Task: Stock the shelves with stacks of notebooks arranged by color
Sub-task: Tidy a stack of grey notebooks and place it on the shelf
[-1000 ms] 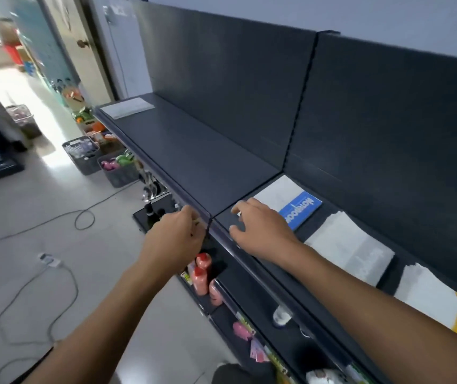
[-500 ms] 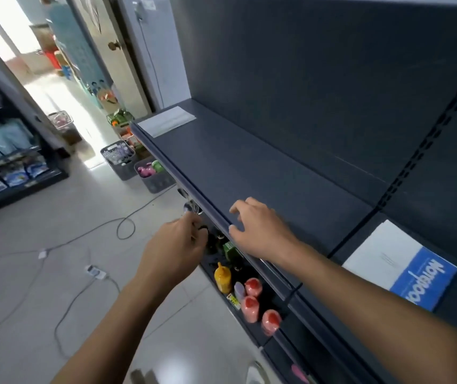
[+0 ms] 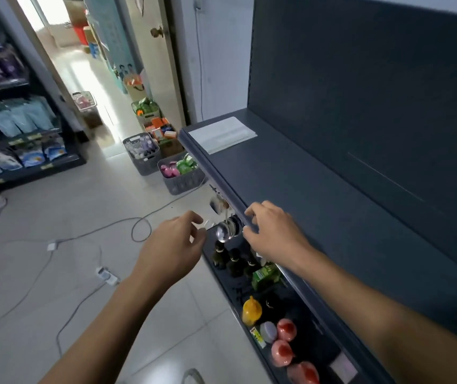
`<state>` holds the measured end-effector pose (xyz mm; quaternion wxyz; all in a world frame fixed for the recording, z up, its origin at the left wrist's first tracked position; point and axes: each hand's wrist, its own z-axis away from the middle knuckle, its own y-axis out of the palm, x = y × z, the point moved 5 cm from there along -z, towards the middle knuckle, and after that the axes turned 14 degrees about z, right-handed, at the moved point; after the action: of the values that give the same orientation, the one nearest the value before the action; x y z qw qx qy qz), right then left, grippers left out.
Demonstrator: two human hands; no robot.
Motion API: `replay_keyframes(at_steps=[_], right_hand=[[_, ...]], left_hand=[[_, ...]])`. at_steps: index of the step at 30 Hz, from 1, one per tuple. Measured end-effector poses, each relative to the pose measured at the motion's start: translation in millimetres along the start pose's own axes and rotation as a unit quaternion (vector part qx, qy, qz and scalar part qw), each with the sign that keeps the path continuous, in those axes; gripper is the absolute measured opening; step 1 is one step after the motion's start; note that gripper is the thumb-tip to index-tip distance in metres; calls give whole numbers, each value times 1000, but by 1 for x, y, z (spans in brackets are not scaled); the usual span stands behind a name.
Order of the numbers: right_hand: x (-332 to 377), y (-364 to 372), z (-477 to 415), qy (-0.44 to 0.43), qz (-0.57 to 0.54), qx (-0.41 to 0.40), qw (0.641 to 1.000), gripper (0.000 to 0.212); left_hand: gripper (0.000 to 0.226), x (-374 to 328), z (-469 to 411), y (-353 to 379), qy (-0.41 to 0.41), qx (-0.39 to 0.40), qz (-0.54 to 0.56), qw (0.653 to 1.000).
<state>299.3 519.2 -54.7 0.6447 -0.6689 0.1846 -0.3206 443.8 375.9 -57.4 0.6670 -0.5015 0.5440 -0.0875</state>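
Two hands are at the front of the upper shelf [image 3: 318,195], and neither carries a notebook. Right hand [image 3: 273,235] has slid left along the front lip [image 3: 213,176] and now curls its fingers [image 3: 250,217] over that edge, gripping it. Left hand [image 3: 176,243] was pinching the same lip a moment ago. Now it is off the edge, just beside it over the floor, fingers loosely curled with thumb and forefinger close. Cannot tell if it pinches anything; too blurred.

View has swung left, so the blue-and-white notebook and the white stacks in the right bay are gone from view. Only task item visible is a flat white stack [image 3: 221,133] at the far left end of the shelf, well apart from both hands.

Lower shelf holds dark bottles [image 3: 234,263], a yellow squeeze bottle [image 3: 251,311] and red-topped tubs [image 3: 286,328].

Judgement: person is working along the bay toward the far stack, or feeling along the lip. No stocking is in hand right now. Task looks early, with most colour stacks not yet placed.
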Motion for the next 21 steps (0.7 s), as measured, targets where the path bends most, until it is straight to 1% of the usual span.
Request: replay_keyframes(at_steps=[6,9,14,21], right_hand=[[48,4,-78,38,5,-22,999,23],[61,2,-110,59,1,-27,998,25],[66,-1,-171,94,1,-28,995,28],[44,-1,-265,143,-2,-33,989,30]], left_hand=[[22,66,-71,-38,24,20,1,1000],[22,81,-104,-49,39,45,-6,998],[22,88,-181,-65,106,62,-7,992],[24,93,-298,-59,149,104,-2,983]])
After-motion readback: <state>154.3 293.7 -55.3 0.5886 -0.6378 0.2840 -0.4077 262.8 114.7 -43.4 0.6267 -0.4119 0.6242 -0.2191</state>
